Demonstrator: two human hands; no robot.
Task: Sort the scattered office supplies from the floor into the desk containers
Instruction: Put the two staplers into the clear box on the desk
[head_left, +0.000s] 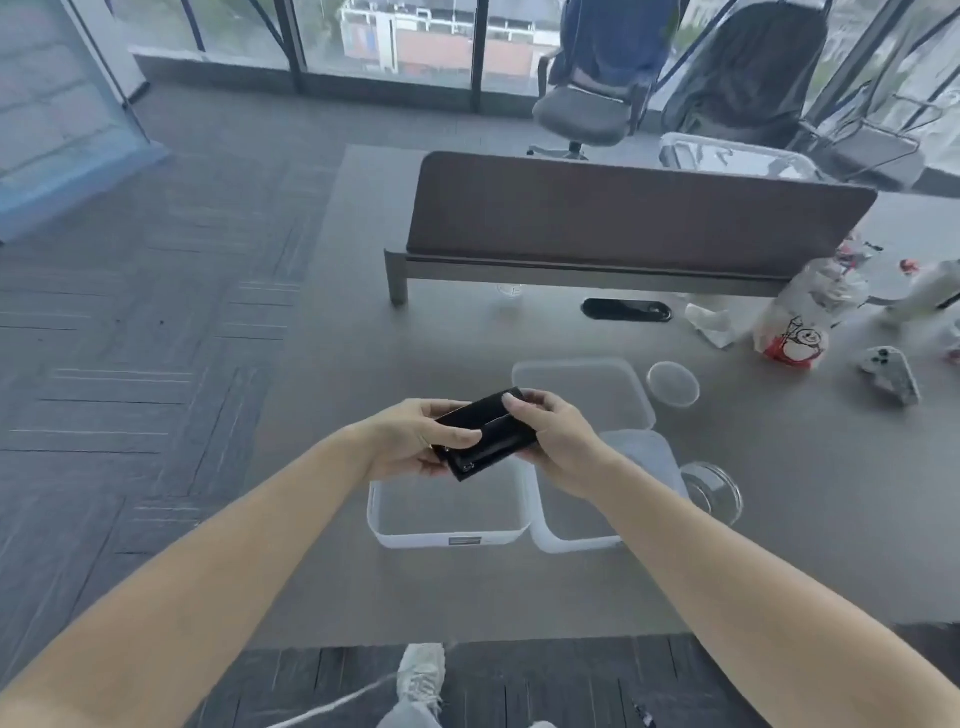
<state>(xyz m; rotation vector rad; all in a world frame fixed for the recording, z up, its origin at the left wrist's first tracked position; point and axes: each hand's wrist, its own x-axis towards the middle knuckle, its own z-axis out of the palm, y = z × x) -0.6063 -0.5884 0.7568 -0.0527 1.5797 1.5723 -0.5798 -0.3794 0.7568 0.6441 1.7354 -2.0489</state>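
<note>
A flat black rectangular case (483, 436) is held above the grey desk (415, 592), between both hands. My left hand (410, 441) grips its left end, thumb across the top. My right hand (556, 441) grips the right end, fingers curled over the far edge. Right below stands a clear square container (447, 535) with a white rim. A second clear container (571, 540) sits beside it on the right, partly hidden by my right wrist. A third (587, 384) stands behind them. All three look empty.
Two small round clear cups (674, 383) (714, 491) sit right of the containers. A brown divider panel (623, 213) crosses the desk's back. A printed plastic bag (800, 322), crumpled paper (711, 322) and a phone (889, 374) lie at right. Office chairs (587, 104) stand beyond. My shoe (422, 675) is on the carpet.
</note>
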